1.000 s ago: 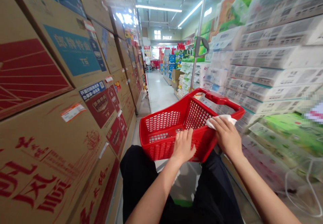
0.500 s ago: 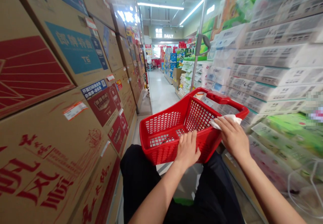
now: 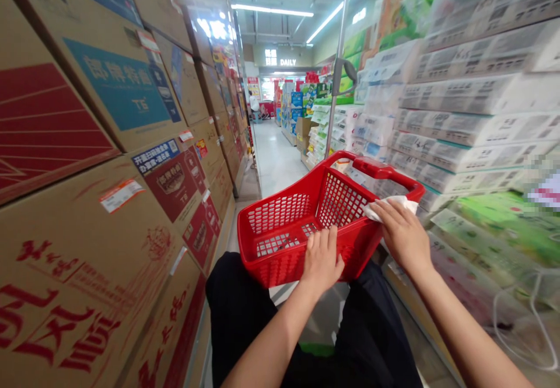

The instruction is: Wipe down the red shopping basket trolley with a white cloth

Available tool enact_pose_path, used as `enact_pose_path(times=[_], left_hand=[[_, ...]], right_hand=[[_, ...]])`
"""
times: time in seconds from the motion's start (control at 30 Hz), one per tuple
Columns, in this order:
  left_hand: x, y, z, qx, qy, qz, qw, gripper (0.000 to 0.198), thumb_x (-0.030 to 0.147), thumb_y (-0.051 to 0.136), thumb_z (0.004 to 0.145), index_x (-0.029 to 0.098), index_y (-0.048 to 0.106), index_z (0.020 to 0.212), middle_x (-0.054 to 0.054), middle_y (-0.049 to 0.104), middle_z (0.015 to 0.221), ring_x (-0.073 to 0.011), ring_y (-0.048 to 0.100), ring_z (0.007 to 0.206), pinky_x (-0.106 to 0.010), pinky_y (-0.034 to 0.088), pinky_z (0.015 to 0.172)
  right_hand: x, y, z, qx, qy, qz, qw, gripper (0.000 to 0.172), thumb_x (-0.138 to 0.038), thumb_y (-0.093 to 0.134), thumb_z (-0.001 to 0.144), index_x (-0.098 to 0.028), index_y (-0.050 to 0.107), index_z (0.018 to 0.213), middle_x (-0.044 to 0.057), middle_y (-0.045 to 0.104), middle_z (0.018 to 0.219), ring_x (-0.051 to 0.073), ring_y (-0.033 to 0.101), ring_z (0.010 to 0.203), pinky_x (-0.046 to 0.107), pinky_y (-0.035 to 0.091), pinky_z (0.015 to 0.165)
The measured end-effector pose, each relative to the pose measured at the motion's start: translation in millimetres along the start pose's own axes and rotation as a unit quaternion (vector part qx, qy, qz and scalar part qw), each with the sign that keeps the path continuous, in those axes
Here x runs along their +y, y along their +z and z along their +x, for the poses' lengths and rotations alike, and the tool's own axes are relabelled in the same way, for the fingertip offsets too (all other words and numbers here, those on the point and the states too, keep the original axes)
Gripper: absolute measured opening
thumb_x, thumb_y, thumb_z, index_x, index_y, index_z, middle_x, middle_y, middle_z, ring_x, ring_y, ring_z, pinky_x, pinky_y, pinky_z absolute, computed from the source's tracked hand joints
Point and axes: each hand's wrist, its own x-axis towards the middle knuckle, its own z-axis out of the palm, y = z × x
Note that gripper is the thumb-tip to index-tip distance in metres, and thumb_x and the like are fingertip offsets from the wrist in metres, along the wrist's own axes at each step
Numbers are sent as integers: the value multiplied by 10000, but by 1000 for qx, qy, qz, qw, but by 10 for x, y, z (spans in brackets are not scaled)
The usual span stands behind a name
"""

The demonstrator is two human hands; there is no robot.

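A red plastic shopping basket [image 3: 280,224] rests on my lap, tilted, with nothing visible inside. My left hand [image 3: 321,259] grips its near rim, fingers curled over the edge. My right hand [image 3: 402,233] presses a white cloth [image 3: 394,204] flat against the basket's right rim, just below the red handle [image 3: 376,169]. My legs in black trousers [image 3: 245,312] show under the basket.
Stacked brown cartons [image 3: 100,201] form a wall on the left. Packs of tissue paper [image 3: 464,119] are piled on the right, with a metal pole [image 3: 336,73] before them. A narrow aisle floor [image 3: 273,160] runs ahead to far shelves. A white cable [image 3: 525,329] hangs at lower right.
The basket and both hands have hardly moved; my right hand with the cloth has slid slightly along the right rim. The view has shifted a little.
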Motion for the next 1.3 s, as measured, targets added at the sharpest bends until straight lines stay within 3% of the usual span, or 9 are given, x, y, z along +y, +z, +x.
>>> enact_pose_path(times=[0.2,0.3,0.43,0.5,0.77,0.87,1.0,1.07,1.3], left_hand=[[-20,7,5,-8,2,6,1000,733,270,590,836,137,317,1503,-133,546,1262,-303,504,1126,-485,402,1066],[-36,7,0,-10,5,12,1000,727,278,583,850,134,311,1509,-133,542,1281,-302,507,1136,-482,395,1075],[-28,34,0,-4,4,18,1000,729,286,573,864,143,291,1521,-135,533,1311,-308,504,1156,-493,391,1078],[-16,53,8,-2,-2,21,1000,716,288,572,869,140,302,1516,-137,536,1308,-309,505,1148,-498,389,1076],[-35,67,13,13,11,44,999,711,279,619,850,110,346,1484,-131,552,1264,-276,518,1110,-461,405,1068],[-43,51,1,13,17,52,998,712,291,615,858,111,341,1490,-124,558,1264,-273,525,1097,-457,420,1049],[-28,39,4,12,14,50,999,706,295,611,857,117,353,1489,-126,555,1279,-280,523,1115,-461,408,1061],[-18,43,11,14,11,49,999,701,294,611,857,116,359,1486,-129,551,1286,-283,521,1119,-466,402,1066],[-23,67,7,14,7,38,999,692,268,597,859,102,352,1484,-127,555,1277,-285,517,1114,-465,394,1074]], right_hand=[[-484,110,-65,-55,-75,26,995,534,-176,458,967,-266,448,1493,24,536,1481,264,427,1405,470,370,1154],[-268,43,-34,-65,-94,38,993,560,-178,466,960,-285,426,1509,10,538,1479,248,441,1397,441,384,1152],[265,-46,32,-14,-19,24,999,535,-199,463,959,-271,457,1489,36,557,1459,276,450,1390,492,383,1146],[315,-32,30,2,3,22,1000,528,-180,448,958,-259,469,1480,45,553,1462,282,430,1403,509,370,1154],[-457,148,-133,-66,-101,73,990,605,-164,439,965,-263,340,1554,19,459,1542,244,354,1459,461,336,1197],[-208,70,-48,-69,-94,76,990,590,-166,432,966,-272,364,1543,6,507,1506,225,417,1417,427,364,1180],[275,-51,113,-28,-3,45,999,543,-185,451,949,-264,458,1487,28,591,1422,254,492,1349,472,402,1137],[304,-53,132,-15,20,36,999,531,-175,449,946,-260,482,1469,31,599,1411,264,492,1347,491,396,1136],[-501,146,-122,-63,-62,76,993,600,-173,440,954,-267,364,1542,14,445,1551,261,349,1460,508,326,1192]])
